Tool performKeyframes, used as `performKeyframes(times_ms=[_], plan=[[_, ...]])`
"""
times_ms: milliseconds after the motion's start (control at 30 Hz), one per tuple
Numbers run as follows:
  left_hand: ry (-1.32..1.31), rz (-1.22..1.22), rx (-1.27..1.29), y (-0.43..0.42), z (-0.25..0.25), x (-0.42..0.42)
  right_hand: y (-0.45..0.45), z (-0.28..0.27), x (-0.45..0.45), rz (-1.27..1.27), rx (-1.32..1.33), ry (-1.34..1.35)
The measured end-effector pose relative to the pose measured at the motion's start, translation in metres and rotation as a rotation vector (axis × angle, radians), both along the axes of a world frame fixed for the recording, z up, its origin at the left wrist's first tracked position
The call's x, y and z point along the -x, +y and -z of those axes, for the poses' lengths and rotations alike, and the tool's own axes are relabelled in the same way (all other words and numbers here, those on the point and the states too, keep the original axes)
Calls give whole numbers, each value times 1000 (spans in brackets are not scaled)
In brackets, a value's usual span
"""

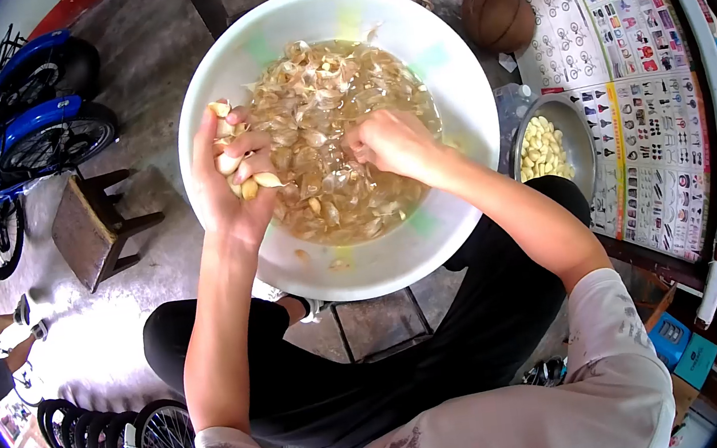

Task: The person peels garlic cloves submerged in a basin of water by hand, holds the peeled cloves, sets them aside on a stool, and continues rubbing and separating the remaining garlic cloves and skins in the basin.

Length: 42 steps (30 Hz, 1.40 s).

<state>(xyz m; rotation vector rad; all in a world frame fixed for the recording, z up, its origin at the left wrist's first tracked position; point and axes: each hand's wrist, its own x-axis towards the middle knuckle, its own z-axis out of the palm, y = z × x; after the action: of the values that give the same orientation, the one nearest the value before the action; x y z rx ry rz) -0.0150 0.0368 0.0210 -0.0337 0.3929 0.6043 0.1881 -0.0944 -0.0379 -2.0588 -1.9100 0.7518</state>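
Note:
A wide white basin (206, 73) stands in front of me, holding water with garlic skins (302, 132) and some cloves floating in it. My left hand (233, 186) is palm up over the basin's left side, its fingers curled round several garlic cloves (227, 163). Over the middle of the water my right hand (393, 143) is closed, fingertips bent down at the surface among the skins. Whatever its fingers may pinch is hidden. To the right, a metal bowl (580, 130) contains peeled garlic cloves (544, 150).
A printed poster sheet (621, 102) covers the table at right. A basketball (499, 17) lies behind the metal bowl. A small wooden stool (86, 226) and blue bicycles (51, 127) are at left, with another person's legs (10, 338) at the far left edge. Tyres (98, 439) stand lower left.

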Motion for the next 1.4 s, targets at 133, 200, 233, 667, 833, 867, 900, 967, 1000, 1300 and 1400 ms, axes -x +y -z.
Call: performKeyframes(times_ms=[133,200,233,667,833,867,900,967,1000,1300,1400], plan=[[10,-36,-10,0,-6,-5,3,-13,-1,30,96,15],[3,-44,-16,0,-6,-6,0,-12,0,59,-63,-19],[-2,-49,-19,0,-6,-6,0,-13,0,56,-63,-19],[115,-94,-55,-5,-10,-14,-2,-46,26,-34,-12,206],[155,-91,-57,-4,-8,-19,-3,-27,7,-16,116,349],[148,-80,-43,-4,-6,-19,-1,-20,1,-55,143,472],[141,-69,-29,-3,-6,-18,3,-23,0,-55,142,473],[124,-64,-27,-2,-7,-19,10,-34,-1,309,558,1142],[107,-61,-24,-2,-7,-18,10,-31,2,387,502,1197],[65,-54,-15,2,-8,-17,19,17,9,287,627,690],[175,-105,-30,-1,-12,-19,13,-12,18,418,455,452]])
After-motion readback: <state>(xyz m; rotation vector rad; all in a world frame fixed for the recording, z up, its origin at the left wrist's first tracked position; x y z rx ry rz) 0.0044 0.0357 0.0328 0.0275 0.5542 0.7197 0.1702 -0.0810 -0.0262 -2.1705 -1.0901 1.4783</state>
